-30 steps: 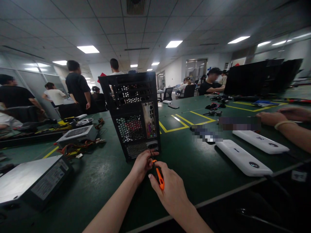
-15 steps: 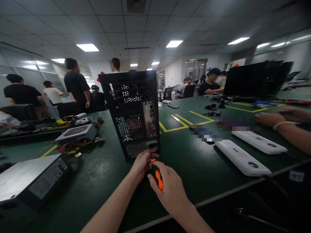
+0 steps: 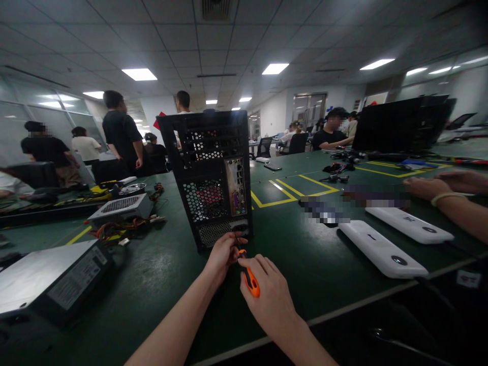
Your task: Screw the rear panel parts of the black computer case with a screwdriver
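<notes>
A black computer case [image 3: 177, 168] stands upright on the green table, its back panel with ports and honeycomb vents facing me. My right hand [image 3: 269, 290] is closed round the orange and black handle of a screwdriver [image 3: 251, 282]. The thin dark shaft points up to the lower right of the back panel, by the power socket. Around that shaft, just under the case's lower edge, the fingers of my left hand [image 3: 221, 259] are pinched together. The screwdriver's tip, and whether it sits in a screw, is too small to tell.
Two power supply units, a silver one [image 3: 57, 277] and a smaller one [image 3: 122, 209] with cables, lie left. Two white power banks [image 3: 381, 249] and a blurred phone lie right. Another person's hands [image 3: 438, 188] rest at the far right. Black monitors [image 3: 392, 127] stand behind.
My right hand has shifted slightly along and around the screwdriver handle, which is tilted a little more to the right. My left hand and the case keep nearly the same place.
</notes>
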The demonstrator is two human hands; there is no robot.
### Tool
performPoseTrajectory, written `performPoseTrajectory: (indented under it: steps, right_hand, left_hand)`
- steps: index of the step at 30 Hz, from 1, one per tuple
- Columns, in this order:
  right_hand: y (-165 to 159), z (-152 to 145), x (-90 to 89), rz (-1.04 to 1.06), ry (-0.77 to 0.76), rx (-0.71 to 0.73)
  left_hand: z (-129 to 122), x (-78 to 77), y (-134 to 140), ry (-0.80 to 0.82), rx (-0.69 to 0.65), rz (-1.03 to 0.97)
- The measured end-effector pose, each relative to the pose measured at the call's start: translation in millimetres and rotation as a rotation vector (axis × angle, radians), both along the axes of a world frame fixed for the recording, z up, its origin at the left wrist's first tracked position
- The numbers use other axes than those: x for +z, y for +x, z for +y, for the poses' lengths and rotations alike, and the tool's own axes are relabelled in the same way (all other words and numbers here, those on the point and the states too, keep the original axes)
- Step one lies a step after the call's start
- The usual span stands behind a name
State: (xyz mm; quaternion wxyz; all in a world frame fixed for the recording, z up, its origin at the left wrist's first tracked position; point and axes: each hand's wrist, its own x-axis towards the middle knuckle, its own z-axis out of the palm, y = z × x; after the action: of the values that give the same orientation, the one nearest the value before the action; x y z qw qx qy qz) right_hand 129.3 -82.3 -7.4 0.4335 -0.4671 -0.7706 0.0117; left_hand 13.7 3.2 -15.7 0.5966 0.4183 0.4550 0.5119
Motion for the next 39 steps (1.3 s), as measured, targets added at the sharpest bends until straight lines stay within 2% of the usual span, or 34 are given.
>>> performPoseTrajectory:
  steps: [7,15,24,39]
  right_hand:
    - [1.0,1.6,-2.5,0.077,-0.021,0.01]
    - [-1.1,-0.2,-2.3,-0.057,-0.012,-0.073]
    - [1.3,0.2,-0.1,0.062,-0.019,-0.048]
    - [1.9,-2.2,-2.4,0.004,0.009,-0.049]
  left_hand:
    - [-1.4,1.3,0.4,0.003,-0.001,0.022]
    - [-2.2,2.1,0.8,0.012,0.008,0.039]
    - [-1.2,0.2,0.6,-0.02,-0.006,0.037]
    - [1.3,-2.2,-0.1,-0.026,-0.028,-0.023]
